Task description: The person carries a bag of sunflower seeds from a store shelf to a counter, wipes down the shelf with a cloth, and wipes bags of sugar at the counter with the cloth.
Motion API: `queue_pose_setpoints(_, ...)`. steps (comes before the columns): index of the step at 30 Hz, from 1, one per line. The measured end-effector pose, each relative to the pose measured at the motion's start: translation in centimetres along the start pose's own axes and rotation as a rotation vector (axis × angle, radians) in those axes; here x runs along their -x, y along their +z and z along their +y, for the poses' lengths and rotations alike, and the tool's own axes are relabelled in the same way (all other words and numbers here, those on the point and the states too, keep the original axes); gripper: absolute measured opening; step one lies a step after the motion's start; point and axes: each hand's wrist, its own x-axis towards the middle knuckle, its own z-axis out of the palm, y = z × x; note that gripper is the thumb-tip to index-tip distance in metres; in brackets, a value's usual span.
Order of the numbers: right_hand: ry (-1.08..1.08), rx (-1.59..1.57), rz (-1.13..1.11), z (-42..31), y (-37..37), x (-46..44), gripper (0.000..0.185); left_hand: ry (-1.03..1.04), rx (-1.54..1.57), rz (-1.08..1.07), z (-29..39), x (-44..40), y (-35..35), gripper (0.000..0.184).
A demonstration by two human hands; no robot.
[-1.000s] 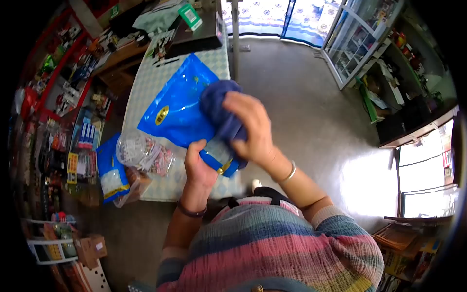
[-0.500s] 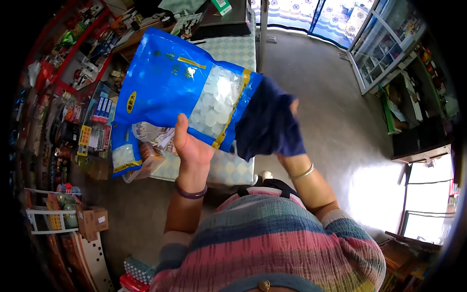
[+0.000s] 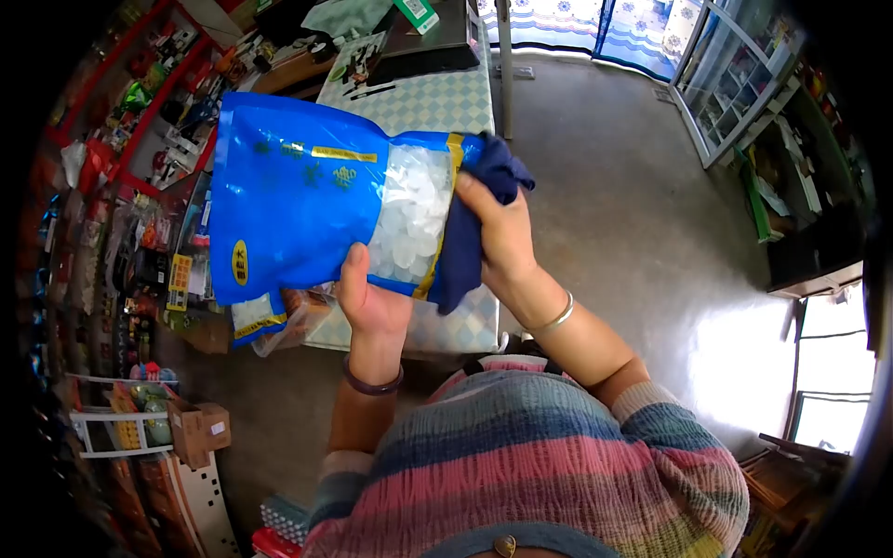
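Observation:
A large blue plastic bag (image 3: 298, 205) with a clear window is held up in front of me, whitish lumps that look like rock sugar showing through it. My left hand (image 3: 377, 302) grips its lower edge, thumb in front and fingers hidden behind. At the bag's right end my right hand (image 3: 502, 228) is closed around a dark blue cloth (image 3: 460, 251), pressing it against the bag with the thumb on the yellow strip. A smaller blue bag (image 3: 258, 316), also with a clear window, lies behind and below the large one.
Behind the bag stands a table with a checked cloth (image 3: 437, 98), bearing a dark box (image 3: 423, 56) and a green card (image 3: 416, 13). Packed shelves (image 3: 102, 149) line the left. Small cardboard boxes (image 3: 197, 432) sit at lower left. A glass door (image 3: 730, 84) and cabinet are on the right.
The large bag has turned to lie more level and dropped slightly. My right hand has brought the cloth from beside the bag onto its right end. My left hand keeps its grip.

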Motion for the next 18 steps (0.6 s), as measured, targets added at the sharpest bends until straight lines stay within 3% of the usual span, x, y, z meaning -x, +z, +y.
queue_pose_setpoints(4,-0.024,-0.026,0.020,-1.2,0.6,-0.7,0.026,-0.015,0.021,-0.013,0.0,0.5,0.1,0.065)
queue_pose_setpoints(7,-0.042,0.024,0.003,-1.2,0.8,-1.2,0.025,-0.093,0.238,-0.128,0.8,-0.1,0.6,0.065)
queue_pose_setpoints(14,-0.092,0.004,0.065,-2.5,-0.5,-3.3,0.021,-0.040,0.160,0.038,1.8,-0.9,0.2,0.064)
queue_pose_setpoints(17,-0.426,0.234,-0.125,-3.5,0.7,-0.2,0.027,0.037,0.123,0.066,2.8,-1.5,0.8,0.065)
queue_pose_setpoints(18,-0.556,0.685,-0.317,-3.9,0.1,1.2,0.034,0.036,0.154,0.068,3.0,-1.7,1.0,0.065)
